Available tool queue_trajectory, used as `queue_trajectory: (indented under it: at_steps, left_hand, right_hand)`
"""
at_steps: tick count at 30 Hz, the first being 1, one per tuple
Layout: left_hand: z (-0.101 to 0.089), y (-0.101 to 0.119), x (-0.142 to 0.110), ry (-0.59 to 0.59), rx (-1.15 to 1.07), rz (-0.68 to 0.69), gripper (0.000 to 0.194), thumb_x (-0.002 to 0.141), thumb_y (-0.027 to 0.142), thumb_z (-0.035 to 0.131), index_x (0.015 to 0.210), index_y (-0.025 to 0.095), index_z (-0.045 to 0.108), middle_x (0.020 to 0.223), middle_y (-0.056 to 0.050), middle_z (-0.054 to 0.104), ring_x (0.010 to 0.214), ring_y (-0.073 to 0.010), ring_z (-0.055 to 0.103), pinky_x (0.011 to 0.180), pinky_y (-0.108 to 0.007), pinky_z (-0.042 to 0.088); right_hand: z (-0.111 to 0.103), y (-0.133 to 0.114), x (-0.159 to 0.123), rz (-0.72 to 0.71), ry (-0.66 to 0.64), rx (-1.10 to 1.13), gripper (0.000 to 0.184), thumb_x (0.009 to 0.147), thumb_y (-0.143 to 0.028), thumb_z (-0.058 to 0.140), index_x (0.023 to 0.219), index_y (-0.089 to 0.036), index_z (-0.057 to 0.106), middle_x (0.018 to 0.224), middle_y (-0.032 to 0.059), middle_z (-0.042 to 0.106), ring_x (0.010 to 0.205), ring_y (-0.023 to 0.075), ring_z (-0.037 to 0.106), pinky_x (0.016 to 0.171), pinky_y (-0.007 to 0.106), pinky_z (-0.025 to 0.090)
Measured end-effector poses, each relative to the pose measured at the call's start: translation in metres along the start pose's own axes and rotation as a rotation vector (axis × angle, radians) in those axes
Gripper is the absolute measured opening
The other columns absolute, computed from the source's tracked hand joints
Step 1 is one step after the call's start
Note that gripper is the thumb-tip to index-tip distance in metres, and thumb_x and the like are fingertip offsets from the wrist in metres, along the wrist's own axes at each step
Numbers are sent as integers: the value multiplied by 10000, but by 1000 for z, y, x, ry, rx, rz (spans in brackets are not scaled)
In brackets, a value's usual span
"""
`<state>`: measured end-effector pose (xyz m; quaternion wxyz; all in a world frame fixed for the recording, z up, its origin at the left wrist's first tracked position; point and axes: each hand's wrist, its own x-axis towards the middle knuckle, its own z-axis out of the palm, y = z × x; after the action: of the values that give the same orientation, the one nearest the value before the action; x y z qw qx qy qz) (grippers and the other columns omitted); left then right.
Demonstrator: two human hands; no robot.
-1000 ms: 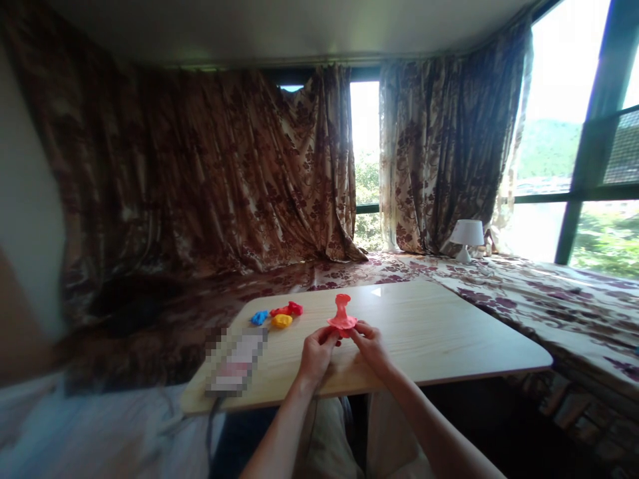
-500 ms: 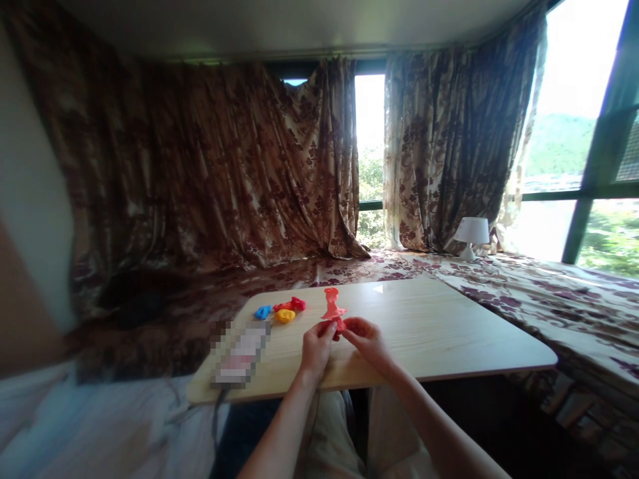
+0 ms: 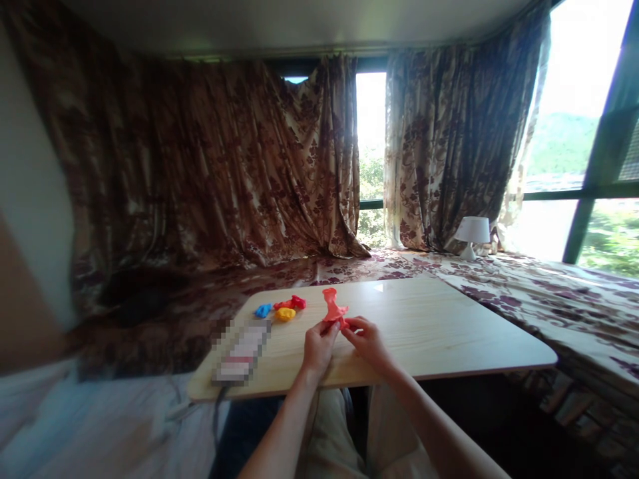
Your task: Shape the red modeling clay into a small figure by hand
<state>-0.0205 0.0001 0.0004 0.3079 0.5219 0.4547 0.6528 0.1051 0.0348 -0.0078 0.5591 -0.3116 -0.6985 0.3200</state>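
A limp, crumpled coral-red piece (image 3: 331, 306) stands up from between my fingertips above the near half of the table; its narrow upper end points away from me and its lower part flares out. I cannot tell its material. My left hand (image 3: 318, 344) pinches its lower edge from the left. At the lower right edge of the same piece, my right hand (image 3: 368, 339) has its thumb and fingers closed. The fingertips partly hide the bottom of the piece.
On the pale wooden table (image 3: 439, 332), a blue crumpled piece (image 3: 263, 311), a yellow one (image 3: 285, 314) and a red one (image 3: 292, 303) lie at the back left. A blurred-out device (image 3: 242, 352) with a cable lies at the left. A white lamp (image 3: 472, 231) stands beyond.
The coral-red piece has shifted slightly and its lower part has tilted. A darker red bit below my fingertips no longer shows. My right fingers have moved a little on the piece.
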Motion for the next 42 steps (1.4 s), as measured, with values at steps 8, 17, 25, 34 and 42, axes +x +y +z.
queue_trajectory:
  at_steps: [8,17,25,34,42]
  left_hand:
    - [2,6,-3,-23,97,38,237,701,306,609,839,137,701,795,-63,704,752,-184,609,706,-269,441]
    - [1,9,-5,-76,-16,-18,228,700,307,604,813,149,722,739,-33,696,689,-146,578,678,-246,429]
    - [2,4,-2,-158,-1,-10,292,675,344,656,883,147,714,854,-78,714,809,-195,624,785,-285,453]
    - [1,4,-3,-85,-4,-12,268,679,350,656,838,143,718,817,-73,713,799,-196,624,774,-292,459]
    - [1,4,-4,-48,-24,-1,278,693,381,644,816,141,714,789,-59,710,770,-178,615,749,-269,450]
  right_hand:
    - [-6,-2,1,19,-20,3,294,776,-407,571,764,-151,714,787,57,684,749,191,604,694,290,462]
    - [-7,0,3,71,12,97,283,756,-410,582,786,-149,689,751,56,685,711,190,609,650,283,457]
    - [-4,11,5,84,49,108,258,722,-384,606,789,-146,677,756,63,677,685,186,600,644,290,464]
    - [-6,0,2,103,-52,169,304,741,-426,592,784,-145,698,740,47,686,704,184,605,644,272,463]
    - [-7,-6,0,122,-83,162,270,744,-351,565,786,-132,718,712,48,685,676,171,594,635,271,458]
